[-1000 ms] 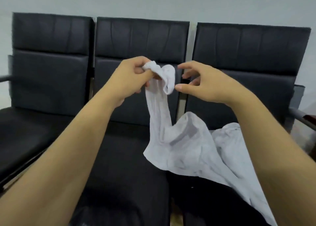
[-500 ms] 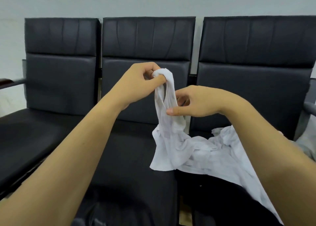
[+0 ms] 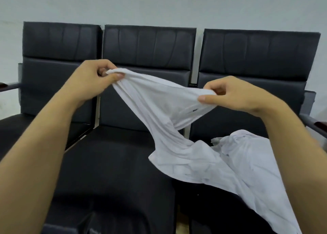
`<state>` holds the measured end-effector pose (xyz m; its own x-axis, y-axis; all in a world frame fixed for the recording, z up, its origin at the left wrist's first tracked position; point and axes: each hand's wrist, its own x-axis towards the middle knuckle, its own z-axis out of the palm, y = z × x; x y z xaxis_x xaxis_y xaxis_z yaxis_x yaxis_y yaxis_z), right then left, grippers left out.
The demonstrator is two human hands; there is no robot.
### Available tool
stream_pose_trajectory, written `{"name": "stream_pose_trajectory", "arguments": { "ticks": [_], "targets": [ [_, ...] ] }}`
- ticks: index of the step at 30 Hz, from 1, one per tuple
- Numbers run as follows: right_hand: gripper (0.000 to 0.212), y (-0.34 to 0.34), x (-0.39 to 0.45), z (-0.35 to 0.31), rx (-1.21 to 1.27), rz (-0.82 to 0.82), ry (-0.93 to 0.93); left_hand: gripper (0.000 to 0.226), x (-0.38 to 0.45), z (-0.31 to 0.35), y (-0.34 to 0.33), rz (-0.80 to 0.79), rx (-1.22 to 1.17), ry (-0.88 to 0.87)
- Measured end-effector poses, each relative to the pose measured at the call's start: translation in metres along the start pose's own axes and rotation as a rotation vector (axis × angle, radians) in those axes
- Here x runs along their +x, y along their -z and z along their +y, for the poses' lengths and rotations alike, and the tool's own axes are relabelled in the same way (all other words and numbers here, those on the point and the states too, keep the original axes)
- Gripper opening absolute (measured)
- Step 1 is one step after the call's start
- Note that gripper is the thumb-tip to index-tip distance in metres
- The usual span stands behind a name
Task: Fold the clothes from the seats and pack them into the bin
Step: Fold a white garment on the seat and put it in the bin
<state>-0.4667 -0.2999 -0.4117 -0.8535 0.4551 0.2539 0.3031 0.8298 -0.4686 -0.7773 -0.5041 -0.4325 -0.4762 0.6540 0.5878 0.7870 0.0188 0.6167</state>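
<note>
Three black padded seats [image 3: 152, 44] stand in a row against a pale wall [image 3: 159, 2], and no bin shows anywhere from where I stand; the only thing carrying clothes is the row itself. The white garment [image 3: 178, 133] lies mostly on the right seat, with a fold spilling over the gap onto the near right part of the middle seat. Its lower end trails off toward the near right corner, partly behind a forearm. The left seat is bare black cushion.

Both bare arms reach forward from the near edge, raised in front of the seat backs. The left hand [image 3: 92, 78] is higher and to the left, before the gap between the left and middle backs; its thumb and curled fingers [image 3: 115, 76] pinch a bunched edge of the white cloth. The right hand [image 3: 235, 94] sits a little lower, in front of the right seat back, with thumb and forefinger pressed onto another part of the same edge and the other fingers curled in. Between the two hands the cloth is pulled into a taut band, then narrows and hangs down to the heap on the cushions. It may be a shirt, though the crumpling hides its shape.
</note>
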Motion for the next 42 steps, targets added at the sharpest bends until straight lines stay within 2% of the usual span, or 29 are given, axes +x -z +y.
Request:
{"name": "stream_pose_trajectory", "arguments": {
  "ticks": [6,11,18,24,28,33,36,40,42],
  "targets": [
    [0.009,0.020,-0.013,-0.013,0.014,0.074,0.070,0.014,0.002,0.017,0.018,0.052,-0.142,0.049],
    [0.029,0.021,-0.014,-0.032,-0.102,0.140,0.078,0.011,0.004,0.037,0.014,0.148,-0.217,0.029],
    [0.021,0.083,-0.004,-0.077,-0.211,0.475,0.154,0.010,0.055,0.109,0.058,0.087,-0.207,-0.101],
    [0.014,0.162,0.010,-0.115,-0.148,0.784,0.222,0.013,0.091,0.186,0.134,0.211,-0.337,-0.180],
    [0.017,0.188,0.012,-0.140,-0.077,0.820,0.241,0.014,0.095,0.210,0.154,0.226,-0.325,-0.200],
    [0.029,0.201,0.006,-0.156,-0.013,0.792,0.197,0.017,0.086,0.229,0.168,0.228,-0.321,-0.214],
    [0.040,0.209,0.004,-0.162,0.026,0.857,0.184,0.020,0.085,0.238,0.182,0.275,-0.317,-0.255],
    [0.040,0.227,0.002,-0.174,0.129,0.889,0.209,0.026,0.082,0.257,0.205,0.336,-0.359,-0.321],
    [0.033,0.235,0.001,-0.184,0.187,0.874,0.260,0.025,0.080,0.268,0.211,0.325,-0.364,-0.349]
  ]
}}
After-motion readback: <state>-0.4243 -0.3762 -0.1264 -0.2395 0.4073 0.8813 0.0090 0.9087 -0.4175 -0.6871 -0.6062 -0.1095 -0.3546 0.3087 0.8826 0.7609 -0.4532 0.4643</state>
